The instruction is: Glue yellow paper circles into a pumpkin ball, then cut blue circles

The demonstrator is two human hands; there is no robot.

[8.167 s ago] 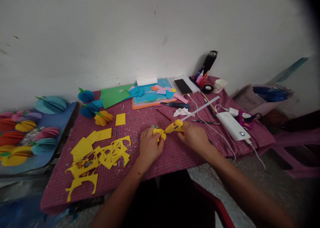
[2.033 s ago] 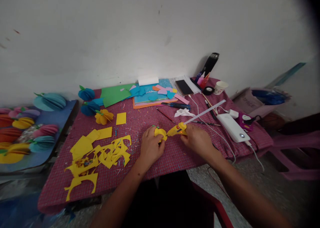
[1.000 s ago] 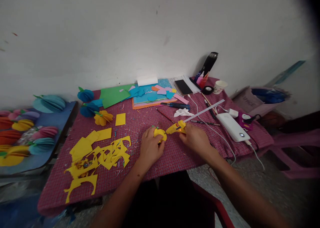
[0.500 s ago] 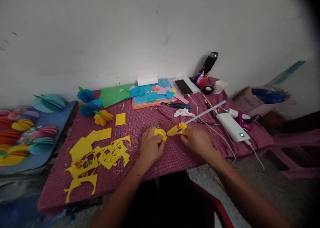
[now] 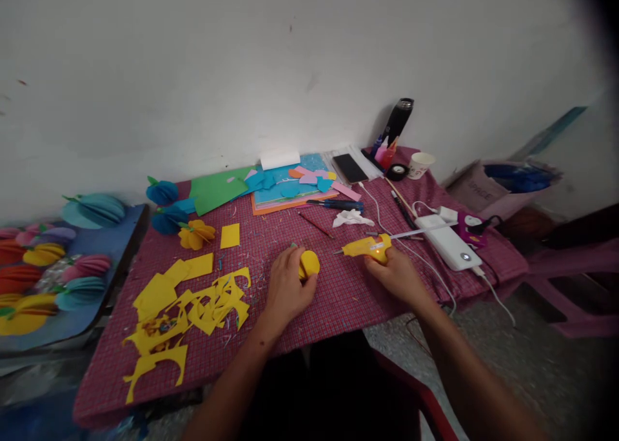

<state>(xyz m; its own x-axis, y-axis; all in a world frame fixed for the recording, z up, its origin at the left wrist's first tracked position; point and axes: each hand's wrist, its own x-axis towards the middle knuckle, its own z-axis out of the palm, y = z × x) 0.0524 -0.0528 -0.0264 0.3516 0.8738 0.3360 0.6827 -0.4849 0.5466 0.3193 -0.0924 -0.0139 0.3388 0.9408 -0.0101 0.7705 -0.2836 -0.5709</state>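
Head view: tissue (image 5: 353, 218) and pencil (image 5: 316, 224) lie beyond the glue gun (image 5: 365, 247).

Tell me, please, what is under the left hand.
Part of a yellow paper piece shows at the thumb side of the left hand, and a bit of green at the hand's far edge. The rest of the piece, and the tablecloth beneath, are covered.

Probably a craft workspace, cloth-covered table (image 5: 333, 305), glue gun (image 5: 371, 247), yellow paper scraps (image 5: 209, 314)
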